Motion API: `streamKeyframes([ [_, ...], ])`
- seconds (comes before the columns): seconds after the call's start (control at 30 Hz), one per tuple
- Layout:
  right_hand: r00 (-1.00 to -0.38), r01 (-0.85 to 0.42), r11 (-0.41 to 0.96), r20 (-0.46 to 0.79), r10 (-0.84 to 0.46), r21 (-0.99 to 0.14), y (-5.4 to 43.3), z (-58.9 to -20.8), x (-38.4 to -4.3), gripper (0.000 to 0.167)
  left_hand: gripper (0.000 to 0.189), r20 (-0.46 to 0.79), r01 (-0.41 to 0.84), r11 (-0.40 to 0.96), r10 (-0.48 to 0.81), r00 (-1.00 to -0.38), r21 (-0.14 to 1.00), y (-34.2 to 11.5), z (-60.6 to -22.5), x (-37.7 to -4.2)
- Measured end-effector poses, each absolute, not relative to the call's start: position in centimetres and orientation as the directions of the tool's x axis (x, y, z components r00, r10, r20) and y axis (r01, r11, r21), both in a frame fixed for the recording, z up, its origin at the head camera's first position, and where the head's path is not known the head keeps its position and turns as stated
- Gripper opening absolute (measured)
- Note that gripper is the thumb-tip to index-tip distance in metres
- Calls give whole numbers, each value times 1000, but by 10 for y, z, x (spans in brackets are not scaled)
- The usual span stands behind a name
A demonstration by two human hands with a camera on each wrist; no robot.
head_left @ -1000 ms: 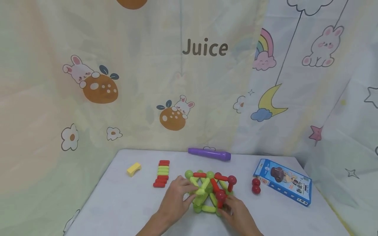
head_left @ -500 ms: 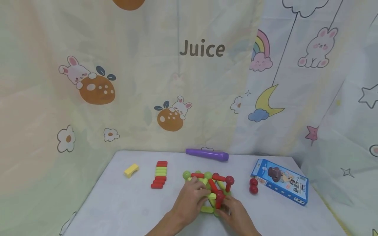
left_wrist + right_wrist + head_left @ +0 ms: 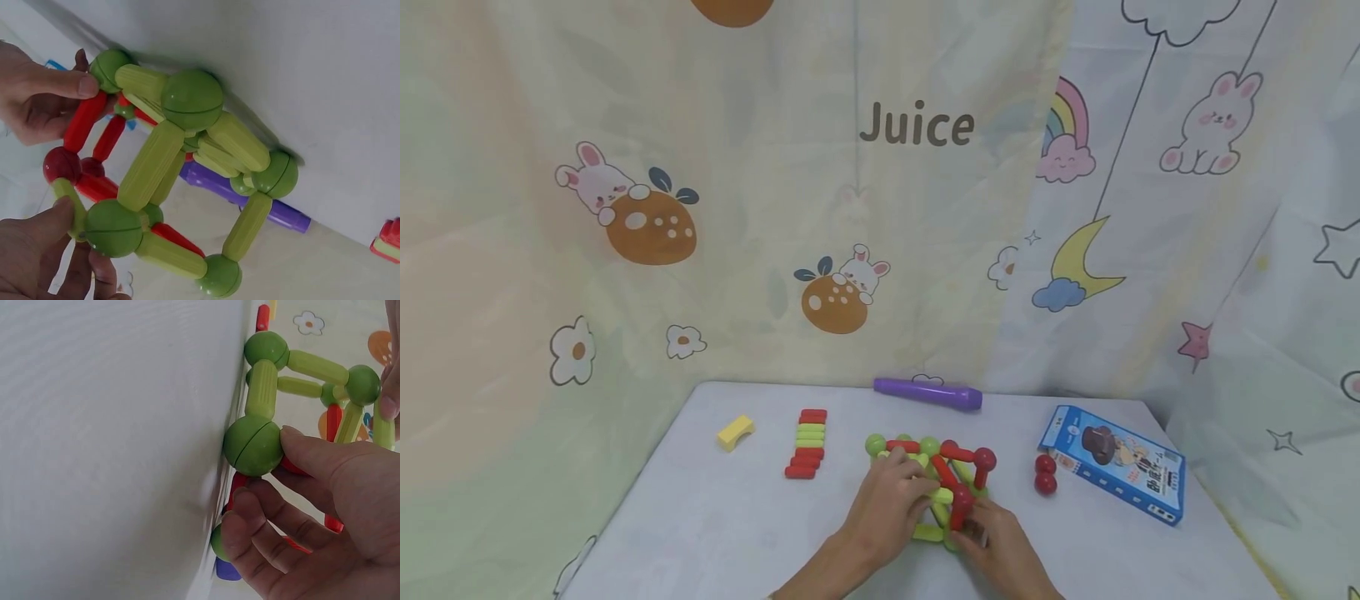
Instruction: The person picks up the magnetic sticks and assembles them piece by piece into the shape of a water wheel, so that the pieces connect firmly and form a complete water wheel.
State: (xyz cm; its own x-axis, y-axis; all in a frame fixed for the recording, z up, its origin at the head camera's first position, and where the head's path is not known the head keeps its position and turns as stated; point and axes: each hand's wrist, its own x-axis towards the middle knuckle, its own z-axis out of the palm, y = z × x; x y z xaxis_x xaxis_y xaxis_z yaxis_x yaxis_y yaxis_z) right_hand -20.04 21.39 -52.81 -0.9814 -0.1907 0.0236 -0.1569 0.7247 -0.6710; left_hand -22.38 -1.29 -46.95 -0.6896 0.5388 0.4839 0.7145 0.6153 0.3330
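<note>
Ball-and-rod frame (image 3: 946, 472) stands on the bench (image 3: 715, 525), left hand (image 3: 883, 508) pinching a light-green rod (image 3: 942, 496) against it, right hand (image 3: 1002, 542) gripping its near lower corner (image 3: 253, 445); two red balls (image 3: 1046, 483) sit to its right, a purple tube (image 3: 927, 394) behind.

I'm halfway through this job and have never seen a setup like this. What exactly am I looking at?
There is no machine here, just a person's bare left hand and right hand. The wide picture comes from a camera worn on the head, looking forward and down. The other two come from cameras on the wrists, so they look tilted.

On the white table lie a yellow block, a row of red and yellow-green rods, a purple stick, two red balls and a blue box.

Between the hands is a frame of balls and rods. The left hand pinches a yellow-green rod beside a red ball; the right hand grips a lower corner, touching a green ball.
</note>
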Motion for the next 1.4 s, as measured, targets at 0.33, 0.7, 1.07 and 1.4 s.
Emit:
streamKeyframes([
  [0.33,-981,-165,712,42,-187,-683,215,-530,-199,31,20,492,705,614,519,-699,354,-11,-474,-225],
  [0.7,-983,-150,714,25,-182,-684,215,-529,-200,29,20,483,698,648,527,-699,304,-10,-477,-227],
  [1.07,-980,-159,720,22,-196,-675,206,-532,-199,27,40,594,607,770,398,-699,198,-27,-481,-217],
  [1.4,-975,-179,711,28,-219,-680,184,-536,-196,21,35,453,550,615,326,-830,565,-51,-481,-223],
])
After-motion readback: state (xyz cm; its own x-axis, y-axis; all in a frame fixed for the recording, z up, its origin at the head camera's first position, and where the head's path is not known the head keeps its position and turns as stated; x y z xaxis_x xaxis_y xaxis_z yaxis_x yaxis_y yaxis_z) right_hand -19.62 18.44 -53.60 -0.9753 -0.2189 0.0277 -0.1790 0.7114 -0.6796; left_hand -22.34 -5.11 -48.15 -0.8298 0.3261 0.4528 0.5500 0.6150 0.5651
